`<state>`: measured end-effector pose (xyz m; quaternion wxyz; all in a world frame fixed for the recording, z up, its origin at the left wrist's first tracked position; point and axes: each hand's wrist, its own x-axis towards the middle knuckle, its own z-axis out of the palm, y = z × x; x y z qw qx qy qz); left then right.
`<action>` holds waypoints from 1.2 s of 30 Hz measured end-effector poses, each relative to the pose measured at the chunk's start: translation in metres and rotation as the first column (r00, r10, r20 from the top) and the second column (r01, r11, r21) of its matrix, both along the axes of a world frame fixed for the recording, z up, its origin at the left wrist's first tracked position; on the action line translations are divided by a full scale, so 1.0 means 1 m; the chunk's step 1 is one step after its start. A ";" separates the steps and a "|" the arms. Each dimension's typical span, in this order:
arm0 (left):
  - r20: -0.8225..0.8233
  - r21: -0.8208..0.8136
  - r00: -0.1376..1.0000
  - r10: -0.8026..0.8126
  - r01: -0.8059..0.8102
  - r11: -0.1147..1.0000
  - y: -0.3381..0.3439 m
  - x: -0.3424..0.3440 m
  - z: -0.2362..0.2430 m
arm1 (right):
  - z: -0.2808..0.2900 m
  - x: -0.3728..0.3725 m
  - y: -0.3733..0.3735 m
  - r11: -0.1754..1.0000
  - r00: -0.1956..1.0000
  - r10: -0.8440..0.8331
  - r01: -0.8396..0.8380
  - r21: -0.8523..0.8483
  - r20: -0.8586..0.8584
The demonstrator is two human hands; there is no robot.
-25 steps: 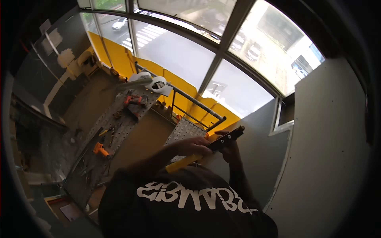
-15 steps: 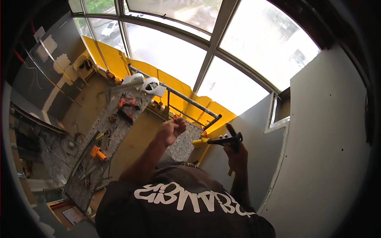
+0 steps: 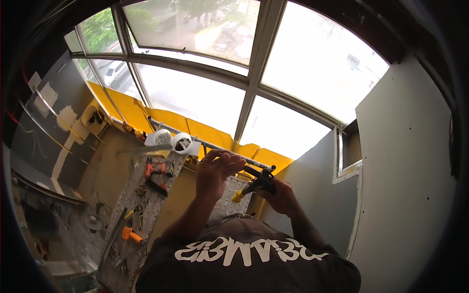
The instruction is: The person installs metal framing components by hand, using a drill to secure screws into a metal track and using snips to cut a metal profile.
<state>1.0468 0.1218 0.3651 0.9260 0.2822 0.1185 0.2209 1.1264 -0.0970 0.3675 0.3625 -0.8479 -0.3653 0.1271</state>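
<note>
Your left grip [image 3: 215, 173] and the black tool [image 3: 260, 183] are closer together now.
Your right grip [image 3: 282, 196] clasps it, left of the grey wall [image 3: 320, 195]; whether your left pinches anything, I cannot tell. Loosening could drop it.

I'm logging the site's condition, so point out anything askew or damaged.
The gray wall at left is blotched with uneven pale patches, so it looks unfinished. On the perforated platform, a red power tool and an orange tool lie untidily among scattered items.
</note>
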 end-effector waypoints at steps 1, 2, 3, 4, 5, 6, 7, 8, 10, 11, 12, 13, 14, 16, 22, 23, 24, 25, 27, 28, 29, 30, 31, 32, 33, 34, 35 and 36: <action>0.018 0.040 1.000 0.001 -0.002 0.999 0.010 0.007 0.004 | 0.002 0.007 0.008 1.000 1.000 -0.005 0.005 0.008 -0.003; 0.036 0.055 0.999 0.001 -0.003 0.998 0.016 0.018 0.009 | 0.006 0.015 0.017 0.999 1.000 -0.011 0.011 0.032 -0.019; 0.034 0.062 0.999 -0.007 0.004 0.998 0.023 0.030 0.010 | 0.010 0.023 0.026 0.998 0.999 -0.017 0.019 0.056 -0.035; 0.043 0.086 0.999 -0.034 0.030 0.996 0.031 0.042 0.011 | 0.013 0.029 0.035 0.995 0.999 -0.019 0.024 0.102 -0.044; 0.051 0.110 0.997 -0.062 0.056 0.992 0.036 0.052 0.016 | 0.012 0.035 0.042 0.993 0.999 -0.023 0.028 0.111 -0.049; -0.011 0.109 0.997 -0.082 0.083 0.991 0.038 0.060 0.022 | 0.011 0.039 0.047 0.990 0.999 -0.029 0.034 0.134 -0.036; -0.011 0.119 0.996 -0.090 0.091 0.989 0.043 0.070 0.025 | 0.010 0.044 0.051 0.986 0.999 -0.041 0.043 0.159 -0.018; 0.019 0.133 0.986 -0.166 0.162 0.978 0.048 0.079 0.026 | 0.010 0.048 0.055 0.984 0.999 -0.049 0.051 0.169 -0.017; -0.005 0.188 0.965 -0.264 0.260 0.947 0.055 0.097 0.027 | 0.010 0.054 0.058 0.989 0.995 -0.096 0.092 0.119 0.032; -0.010 0.193 0.962 -0.273 0.270 0.943 0.057 0.105 0.028 | 0.011 0.057 0.060 0.987 0.994 -0.106 0.102 0.125 0.028; -0.013 0.169 0.953 -0.301 0.299 0.939 0.059 0.112 0.030 | 0.013 0.059 0.062 0.983 0.989 -0.145 0.146 0.115 -0.010; -0.013 0.150 0.945 -0.328 0.326 0.933 0.060 0.120 0.032 | 0.014 0.064 0.064 0.976 0.982 -0.183 0.187 0.109 -0.046; -0.016 0.159 0.943 -0.331 0.330 0.931 0.061 0.125 0.034 | 0.012 0.068 0.066 0.974 0.981 -0.186 0.191 0.119 -0.048; 0.018 0.165 0.936 -0.350 0.343 0.925 0.062 0.132 0.033 | 0.008 0.076 0.067 0.948 0.972 -0.164 0.203 0.247 -0.169; 0.026 0.185 0.909 -0.416 0.405 0.895 0.055 0.185 0.041 | 0.007 0.113 0.066 0.916 0.924 -0.306 0.351 0.193 -0.229; 0.058 0.132 0.895 -0.443 0.433 0.892 0.053 0.193 0.044 | 0.011 0.122 0.064 0.919 0.926 -0.299 0.344 0.192 -0.229; 0.022 0.212 0.910 -0.415 0.402 0.891 0.051 0.201 0.051 | 0.016 0.132 0.063 0.925 0.940 -0.265 0.311 0.219 -0.218; 0.021 0.211 0.910 -0.414 0.400 0.892 0.048 0.205 0.056 | 0.019 0.142 0.060 0.928 0.950 -0.233 0.281 0.245 -0.206; -0.019 0.305 0.932 -0.362 0.350 0.886 0.041 0.222 0.071 | 0.019 0.163 0.057 0.905 0.948 -0.189 0.270 0.329 -0.256; -0.062 0.338 0.936 -0.345 0.345 0.875 0.038 0.227 0.078 | 0.018 0.172 0.054 0.881 0.944 -0.126 0.247 0.403 -0.304; -0.005 0.288 0.937 -0.348 0.335 0.897 0.036 0.237 0.078 | 0.022 0.181 0.049 0.908 0.965 -0.148 0.220 0.357 -0.217; 0.035 0.291 0.930 -0.365 0.340 0.894 0.033 0.249 0.076 | 0.020 0.191 0.045 0.906 0.968 -0.155 0.218 0.362 -0.197; 0.075 0.297 0.924 -0.376 0.339 0.892 0.031 0.258 0.075 | 0.018 0.200 0.044 0.904 0.972 -0.155 0.211 0.371 -0.175; 0.115 0.298 0.928 -0.353 0.307 0.904 0.028 0.264 0.077 | 0.022 0.207 0.042 0.907 0.964 -0.159 0.228 0.355 -0.214; 0.159 0.288 0.926 -0.343 0.289 0.913 0.025 0.273 0.078 | 0.040 0.209 0.045 0.862 0.937 -0.154 0.283 0.421 -0.315; 0.118 0.597 0.952 -0.284 0.161 0.786 0.023 0.280 0.077 | 0.042 0.218 0.042 0.887 0.959 -0.149 0.237 0.396 -0.240; 0.149 0.622 0.951 -0.272 0.124 0.773 0.021 0.288 0.077 | 0.041 0.228 0.037 0.912 0.976 -0.138 0.191 0.362 -0.169; 0.178 0.648 0.950 -0.255 0.082 0.757 0.019 0.294 0.079 | 0.037 0.237 0.035 0.898 0.983 -0.104 0.158 0.411 -0.150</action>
